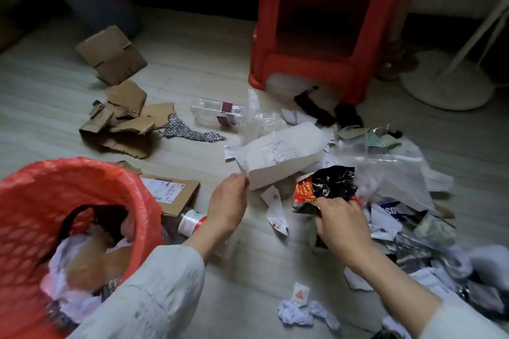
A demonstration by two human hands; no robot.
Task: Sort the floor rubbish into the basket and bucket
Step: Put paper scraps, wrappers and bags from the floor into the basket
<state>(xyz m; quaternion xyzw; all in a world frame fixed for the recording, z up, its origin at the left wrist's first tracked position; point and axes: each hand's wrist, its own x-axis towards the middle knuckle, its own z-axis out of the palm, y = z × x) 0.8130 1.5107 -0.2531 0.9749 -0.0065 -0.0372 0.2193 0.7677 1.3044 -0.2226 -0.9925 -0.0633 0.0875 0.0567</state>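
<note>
The basket (82, 201), left of the left hand (228, 201), already holds scraps; that hand pinches a white parcel (283, 154); the right hand (341, 226) grips a black-and-red wrapper (325, 187). Judging by this, sorting is partway; cardboard (121, 124) lies beyond the left hand, papers around the right.

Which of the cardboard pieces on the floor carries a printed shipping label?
The flat cardboard piece beside the red basket, just left of the left hand. It bears a white label; the folded box and torn pile farther back are plain brown.
</note>
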